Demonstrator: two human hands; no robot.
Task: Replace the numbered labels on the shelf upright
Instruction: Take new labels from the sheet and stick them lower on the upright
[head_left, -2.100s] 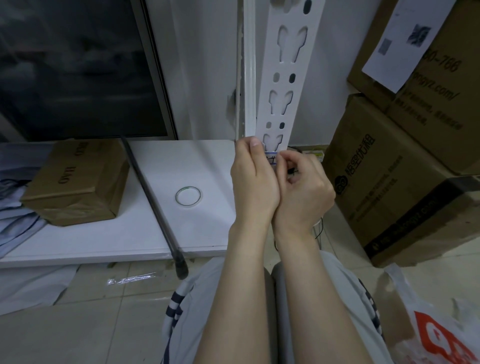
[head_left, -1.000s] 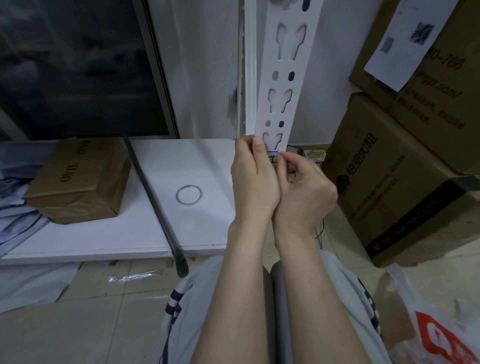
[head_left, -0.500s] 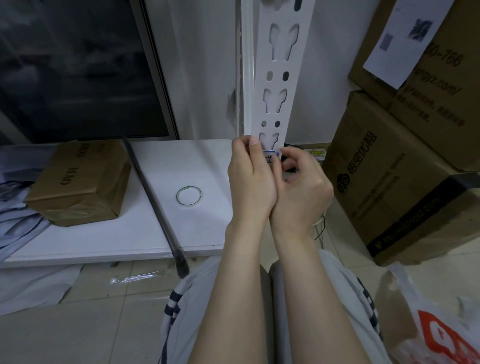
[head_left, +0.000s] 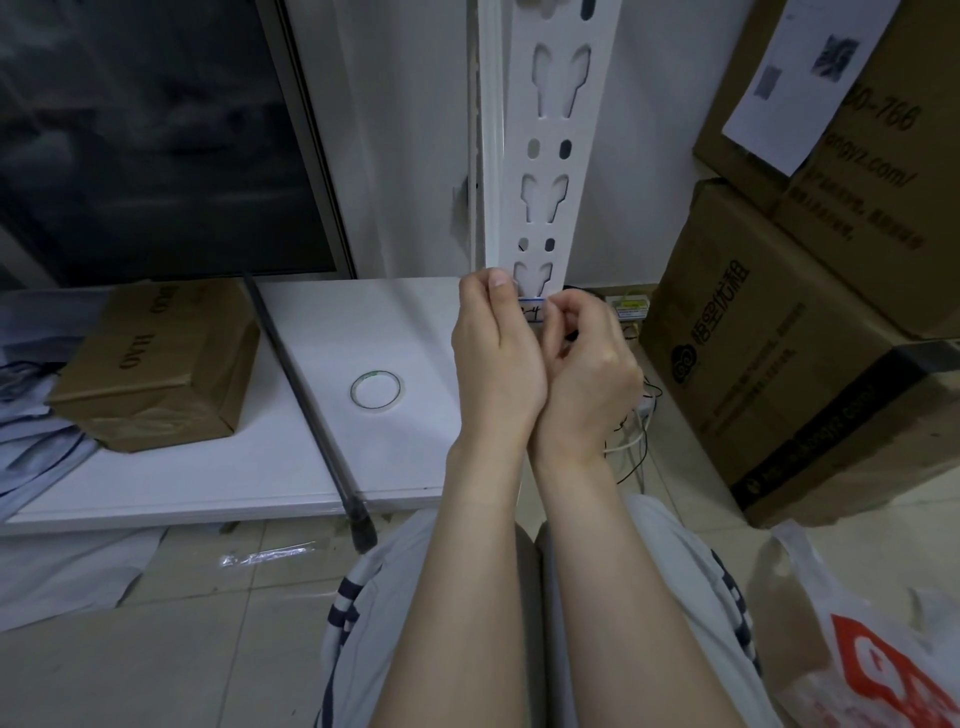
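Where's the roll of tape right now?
In the head view, the tape roll lies on the white board, left of centre, between the black rod and the left hand.

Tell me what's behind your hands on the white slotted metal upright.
Between the left hand and right hand, a white paper label with a blue top edge shows on the white slotted metal upright. Its sides, full writing and the upright's foot are covered.
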